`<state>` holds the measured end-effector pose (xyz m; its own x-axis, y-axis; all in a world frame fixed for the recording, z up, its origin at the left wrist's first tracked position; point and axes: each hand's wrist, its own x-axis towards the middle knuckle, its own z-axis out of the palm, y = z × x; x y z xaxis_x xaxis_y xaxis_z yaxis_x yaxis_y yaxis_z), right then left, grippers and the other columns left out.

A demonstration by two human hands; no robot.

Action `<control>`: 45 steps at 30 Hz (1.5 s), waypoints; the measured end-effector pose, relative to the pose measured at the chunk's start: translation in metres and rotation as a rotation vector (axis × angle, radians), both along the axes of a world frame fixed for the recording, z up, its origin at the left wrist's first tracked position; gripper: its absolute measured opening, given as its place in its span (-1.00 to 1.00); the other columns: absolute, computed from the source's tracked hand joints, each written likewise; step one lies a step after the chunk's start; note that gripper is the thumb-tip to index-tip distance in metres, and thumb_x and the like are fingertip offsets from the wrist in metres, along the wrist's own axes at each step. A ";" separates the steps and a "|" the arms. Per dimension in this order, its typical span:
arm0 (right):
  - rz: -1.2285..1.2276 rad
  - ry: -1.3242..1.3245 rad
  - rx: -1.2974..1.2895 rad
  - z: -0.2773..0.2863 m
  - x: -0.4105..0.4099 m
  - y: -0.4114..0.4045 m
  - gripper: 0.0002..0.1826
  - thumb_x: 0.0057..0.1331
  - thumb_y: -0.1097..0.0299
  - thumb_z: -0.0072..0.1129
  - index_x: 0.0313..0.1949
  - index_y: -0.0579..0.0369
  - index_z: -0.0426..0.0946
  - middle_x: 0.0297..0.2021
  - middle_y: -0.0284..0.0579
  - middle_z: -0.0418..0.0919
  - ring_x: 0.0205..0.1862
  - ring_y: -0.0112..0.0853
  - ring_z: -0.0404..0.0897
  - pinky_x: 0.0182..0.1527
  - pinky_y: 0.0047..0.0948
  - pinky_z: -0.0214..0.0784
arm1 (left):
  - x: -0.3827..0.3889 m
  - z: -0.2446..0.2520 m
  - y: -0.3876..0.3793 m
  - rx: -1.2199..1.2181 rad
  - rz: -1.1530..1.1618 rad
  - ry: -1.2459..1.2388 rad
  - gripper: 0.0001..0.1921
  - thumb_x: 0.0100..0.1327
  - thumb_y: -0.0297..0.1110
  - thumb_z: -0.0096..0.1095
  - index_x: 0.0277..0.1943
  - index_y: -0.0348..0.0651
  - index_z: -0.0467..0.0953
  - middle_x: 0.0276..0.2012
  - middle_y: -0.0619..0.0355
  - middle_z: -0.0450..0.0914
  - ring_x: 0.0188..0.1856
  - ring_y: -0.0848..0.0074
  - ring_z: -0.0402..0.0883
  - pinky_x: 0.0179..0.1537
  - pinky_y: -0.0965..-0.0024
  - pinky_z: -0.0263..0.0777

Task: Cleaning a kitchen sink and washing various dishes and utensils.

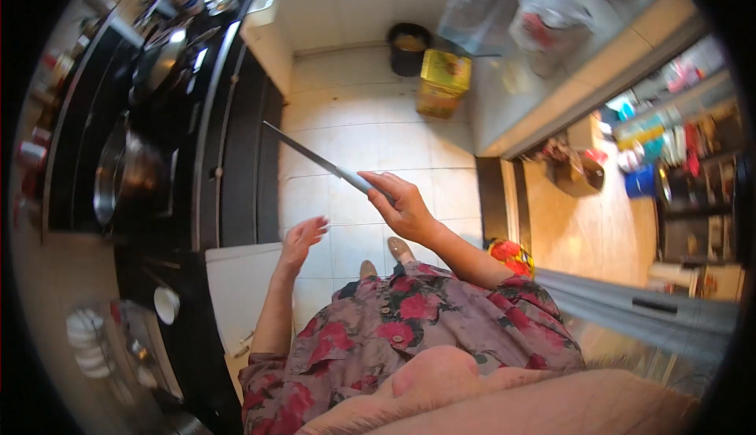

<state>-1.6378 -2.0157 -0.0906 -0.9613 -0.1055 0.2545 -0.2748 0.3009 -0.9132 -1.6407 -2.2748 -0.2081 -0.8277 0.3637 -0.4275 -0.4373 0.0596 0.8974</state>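
Observation:
My right hand (404,206) is closed around the pale grey-blue handle of a kitchen knife (307,153). The long, narrow blade slants up and left, its tip near the dark cabinet front on the left. Lower and to the left, my left hand (302,243) hangs in the air, slightly blurred, holding nothing, with its fingers loosely extended. It is apart from the knife and near the white cabinet door (245,293). Both hands are above the tiled floor (366,140).
Along the left runs a black stove counter (183,199) with a metal wok (127,175) and another pan (162,63). A white bowl (167,305) sits nearer. Ahead on the floor stand a black bin (409,48) and a yellow box (444,83). A doorway opens on the right.

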 end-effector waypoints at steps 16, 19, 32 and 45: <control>-1.039 0.151 0.499 0.068 0.158 0.252 -0.61 0.07 0.49 0.22 -0.05 0.00 0.51 -0.35 -0.14 0.49 -0.40 -0.24 0.56 -0.40 -0.37 0.42 | 0.027 0.160 0.453 0.456 -0.662 -0.109 -0.70 0.36 -0.18 0.01 -0.04 -0.23 0.47 -0.21 0.15 0.58 -0.22 0.53 0.58 -0.17 0.42 0.46; -1.158 0.176 0.499 0.077 0.186 0.327 -0.60 0.06 0.50 0.23 -0.05 0.00 0.52 -0.34 -0.15 0.50 -0.38 -0.26 0.57 -0.38 -0.39 0.43 | 0.052 0.173 0.541 0.365 -0.713 -0.127 -0.75 0.34 -0.21 0.05 -0.11 -0.22 0.48 -0.30 0.20 0.58 -0.30 0.57 0.56 -0.25 0.52 0.46; -1.566 -0.020 0.336 0.091 0.240 0.565 -0.65 0.16 0.39 0.17 -0.05 0.17 0.46 -0.39 0.03 0.52 -0.37 -0.11 0.56 -0.34 -0.29 0.42 | 0.094 0.181 0.852 0.410 -1.152 -0.564 -0.79 0.34 -0.26 0.04 -0.11 -0.18 0.49 -0.29 0.20 0.59 -0.28 0.57 0.57 -0.24 0.45 0.48; -1.816 -0.141 0.506 0.124 0.146 0.808 -0.57 0.14 0.48 0.15 0.03 0.28 0.38 -0.28 0.10 0.49 -0.27 -0.08 0.52 -0.23 -0.30 0.40 | 0.038 0.190 1.136 0.533 -1.371 -0.777 -0.77 0.35 -0.30 0.00 -0.07 -0.27 0.41 -0.26 0.05 0.58 -0.19 0.45 0.56 -0.09 0.41 0.41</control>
<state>-1.4914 -1.2079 0.0332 0.0142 0.8935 0.4488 0.6999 0.3116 -0.6427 -1.6028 -1.1384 -0.0184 0.5449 0.8240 -0.1552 -0.6454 0.5303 0.5498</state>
